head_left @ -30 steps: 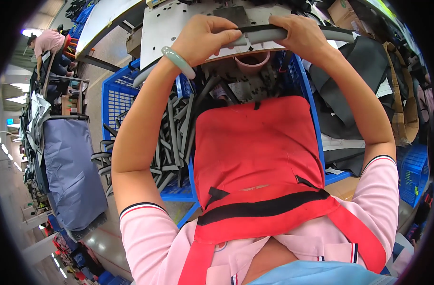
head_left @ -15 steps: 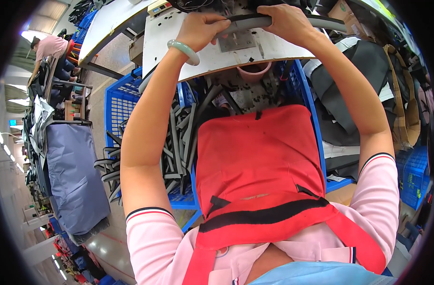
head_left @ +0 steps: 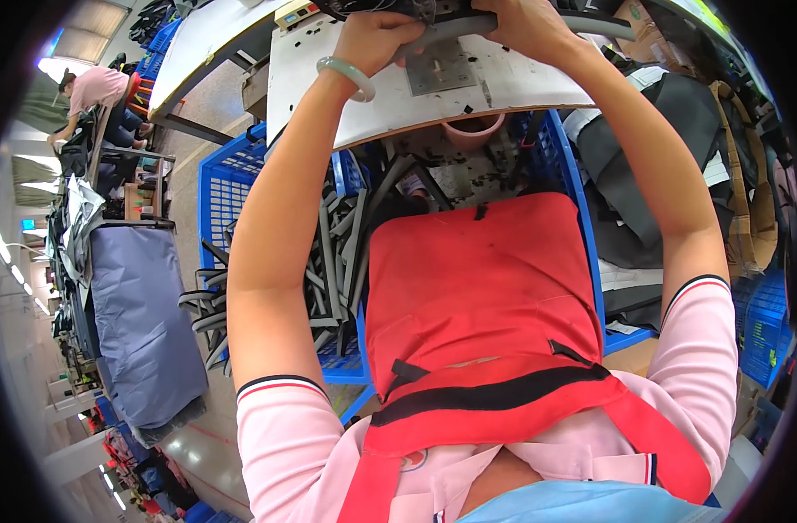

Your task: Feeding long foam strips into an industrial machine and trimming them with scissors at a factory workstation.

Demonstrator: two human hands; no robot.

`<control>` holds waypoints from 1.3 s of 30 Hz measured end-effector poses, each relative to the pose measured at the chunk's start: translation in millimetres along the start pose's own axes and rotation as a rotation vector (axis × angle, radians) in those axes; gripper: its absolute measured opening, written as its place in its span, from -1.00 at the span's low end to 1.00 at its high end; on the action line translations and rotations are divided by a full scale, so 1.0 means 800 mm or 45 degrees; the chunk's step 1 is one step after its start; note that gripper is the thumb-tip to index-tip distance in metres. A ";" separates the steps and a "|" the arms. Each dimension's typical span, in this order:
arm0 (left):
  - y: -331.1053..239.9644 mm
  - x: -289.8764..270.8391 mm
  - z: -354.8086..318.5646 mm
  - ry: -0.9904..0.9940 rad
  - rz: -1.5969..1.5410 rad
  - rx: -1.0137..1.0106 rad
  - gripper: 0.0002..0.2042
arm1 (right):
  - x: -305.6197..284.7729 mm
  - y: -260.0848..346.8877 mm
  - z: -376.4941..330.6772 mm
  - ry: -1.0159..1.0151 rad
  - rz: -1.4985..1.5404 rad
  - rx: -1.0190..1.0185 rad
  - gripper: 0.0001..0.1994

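Both my hands are at the far side of the white worktable (head_left: 315,109), holding a long grey strip with black edging (head_left: 455,31). My left hand (head_left: 374,40), below a pale green bangle, has its fingers closed on the strip's left part. My right hand (head_left: 527,30) pinches it farther right, and its free end sticks out past that hand. Between the hands, the strip lies beneath the dark head of what looks like a sewing machine (head_left: 363,7), partly cut off by the upper edge. A metal plate (head_left: 442,70) is set into the tabletop just nearer to me.
Many similar strips (head_left: 333,253) fill a blue crate (head_left: 233,179) at my left. Dark fabric pieces (head_left: 625,166) lie at my right beside a cardboard box (head_left: 751,209). A pink bucket (head_left: 473,131) stands under the table. Far left, another person (head_left: 100,91) bends over a bench.
Both hands have shifted slightly away from me with the strip, farther under the machine head. More of the metal plate shows now. Both hands still grip the strip.
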State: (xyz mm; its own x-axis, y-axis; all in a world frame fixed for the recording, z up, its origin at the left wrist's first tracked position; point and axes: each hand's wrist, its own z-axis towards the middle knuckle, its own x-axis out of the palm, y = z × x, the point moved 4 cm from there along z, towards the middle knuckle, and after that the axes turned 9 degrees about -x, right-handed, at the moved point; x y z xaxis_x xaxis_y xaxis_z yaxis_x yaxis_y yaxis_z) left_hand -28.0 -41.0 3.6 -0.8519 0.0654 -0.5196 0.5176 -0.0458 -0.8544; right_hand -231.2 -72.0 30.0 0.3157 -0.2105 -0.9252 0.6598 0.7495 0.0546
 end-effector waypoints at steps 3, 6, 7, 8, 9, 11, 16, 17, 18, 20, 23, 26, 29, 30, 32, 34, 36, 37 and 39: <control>0.013 -0.004 0.002 -0.023 -0.182 -0.016 -0.74 | 0.004 0.001 0.000 0.015 0.012 0.023 -0.74; 0.007 0.000 -0.006 0.015 -0.381 -0.024 -0.73 | 0.030 -0.028 -0.036 -0.428 0.252 -0.236 -0.69; 0.002 -0.005 -0.018 -0.031 -0.092 0.038 -0.71 | 0.031 -0.022 -0.040 -0.294 -0.007 -0.044 -0.64; -0.003 -0.006 -0.027 -0.074 0.197 0.100 -0.68 | 0.033 0.000 -0.055 -0.252 0.004 -0.186 -0.68; -0.007 -0.005 -0.036 -0.081 0.193 0.096 -0.68 | 0.024 0.045 -0.071 -0.211 0.015 -0.332 -0.71; -0.009 0.017 -0.050 0.158 0.124 -0.084 -0.62 | 0.022 0.143 -0.097 -0.105 0.185 -0.656 -0.88; -0.070 0.083 -0.066 0.385 0.064 -0.047 -0.65 | 0.090 0.258 -0.120 0.524 0.035 -0.891 -0.76; -0.064 0.087 -0.066 0.447 -0.051 -0.077 -0.64 | 0.085 0.250 -0.120 0.524 0.039 -0.892 -0.76; -0.055 0.087 -0.070 0.497 -0.168 -0.108 -0.63 | 0.079 0.230 -0.117 0.370 0.191 -0.803 -0.78; -0.010 0.065 -0.084 0.508 -0.026 -0.204 -0.65 | 0.052 0.178 -0.108 0.301 0.360 -0.531 -0.75; 0.018 0.029 -0.121 0.640 -0.058 -0.651 -0.66 | -0.003 0.087 -0.102 0.302 0.275 -0.117 -0.63; 0.015 0.016 -0.125 0.506 -0.244 -0.407 -0.66 | -0.008 0.044 -0.109 0.191 0.314 -0.158 -0.57; -0.003 0.008 -0.106 0.247 0.069 -0.119 -0.66 | -0.007 0.027 -0.104 0.091 0.231 -0.142 -0.62; -0.012 0.010 -0.101 0.166 0.057 -0.042 -0.68 | -0.014 0.024 -0.100 0.057 0.189 -0.126 -0.64; -0.020 0.010 -0.089 0.107 0.067 -0.035 -0.69 | -0.022 0.019 -0.088 0.045 0.224 -0.142 -0.63; -0.016 0.005 -0.074 0.024 0.088 -0.040 -0.70 | -0.029 0.023 -0.074 0.047 0.172 -0.158 -0.64; -0.008 0.001 -0.063 -0.005 0.097 -0.062 -0.70 | -0.029 0.018 -0.058 0.119 0.149 -0.121 -0.64; -0.004 -0.002 -0.058 -0.035 0.102 -0.089 -0.70 | -0.027 0.016 -0.053 0.197 0.127 -0.087 -0.64; 0.000 -0.002 -0.050 -0.048 0.107 -0.089 -0.70 | -0.027 0.013 -0.049 0.155 0.163 -0.102 -0.60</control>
State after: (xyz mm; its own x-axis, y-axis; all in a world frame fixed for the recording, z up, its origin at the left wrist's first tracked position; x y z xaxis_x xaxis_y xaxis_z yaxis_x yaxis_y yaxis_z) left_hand -23.2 -1.4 4.6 -0.8069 0.0263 -0.5901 0.5906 0.0203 -0.8067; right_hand -257.7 -34.9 35.8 0.3053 -0.0363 -0.9516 0.5615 0.8140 0.1491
